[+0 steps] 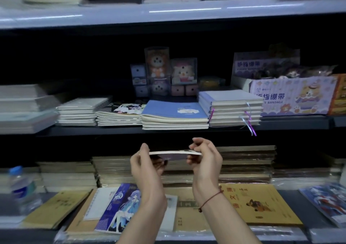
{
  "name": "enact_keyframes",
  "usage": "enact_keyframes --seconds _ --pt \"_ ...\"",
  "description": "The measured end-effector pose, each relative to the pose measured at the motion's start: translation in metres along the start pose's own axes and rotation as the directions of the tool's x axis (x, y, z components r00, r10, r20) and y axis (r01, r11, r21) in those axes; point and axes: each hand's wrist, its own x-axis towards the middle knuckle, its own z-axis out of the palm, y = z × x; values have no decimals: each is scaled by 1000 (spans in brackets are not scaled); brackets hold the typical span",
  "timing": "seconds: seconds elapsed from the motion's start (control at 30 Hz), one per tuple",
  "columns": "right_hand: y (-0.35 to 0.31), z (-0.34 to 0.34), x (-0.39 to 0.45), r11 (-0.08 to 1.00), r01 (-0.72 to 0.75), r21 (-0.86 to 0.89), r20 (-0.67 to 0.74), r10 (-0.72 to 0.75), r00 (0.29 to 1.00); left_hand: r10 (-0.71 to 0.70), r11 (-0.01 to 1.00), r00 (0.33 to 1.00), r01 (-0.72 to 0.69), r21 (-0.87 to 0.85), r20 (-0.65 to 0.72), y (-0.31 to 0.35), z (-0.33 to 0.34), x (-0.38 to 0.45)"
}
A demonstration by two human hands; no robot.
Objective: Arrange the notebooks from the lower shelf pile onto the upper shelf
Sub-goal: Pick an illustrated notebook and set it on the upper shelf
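- The upper shelf [168,129] carries five notebook stacks in a row; its left end blurs and the back is dark.
- The lower shelf pile [187,170] sits behind both arms, its middle hidden; loose covers lie in front.
- One notebook [174,153] is held level between the two shelves, seen edge-on, long axis left to right, cover unreadable.
- Two hands: the left hand [148,162] grips its left end, the right hand [203,156] pinches its right end.
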Motion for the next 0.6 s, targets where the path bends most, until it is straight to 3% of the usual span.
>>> enact_keyframes --seconds 0.27,0.5,0.6 --pt "-48 29 -21 991 -10 132 238 -21 971 392 918 918 -395 43 57 57 5 -21" --pt "-60 44 -42 988 -131 77 501 76 862 690 724 724 -690 31 -12 102 -3 -29" --pt "-56 51 -51 977 -211 43 620 139 772 813 582 582 -813 13 -17 118 -6 -29"
